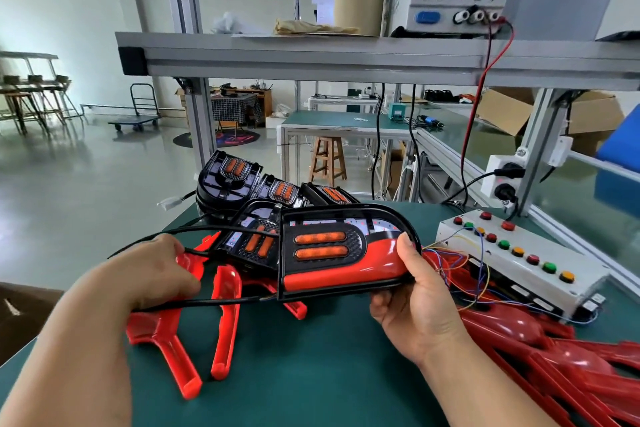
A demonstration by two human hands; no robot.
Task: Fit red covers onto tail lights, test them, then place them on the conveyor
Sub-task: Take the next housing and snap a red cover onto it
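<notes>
The tail light (346, 250), with a red cover (346, 272) on its near part, is above the green table (311, 374). The right hand (422, 308) grips its right end with curled fingers. The left hand (156, 274) closes its fingers around the black cable (207, 303).

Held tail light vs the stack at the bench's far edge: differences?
The held tail light carries a red cover; the stacked tail lights show none. The held one is up off the table in the right hand; the stack rests on it. Both have black housings and twin orange bars.
</notes>
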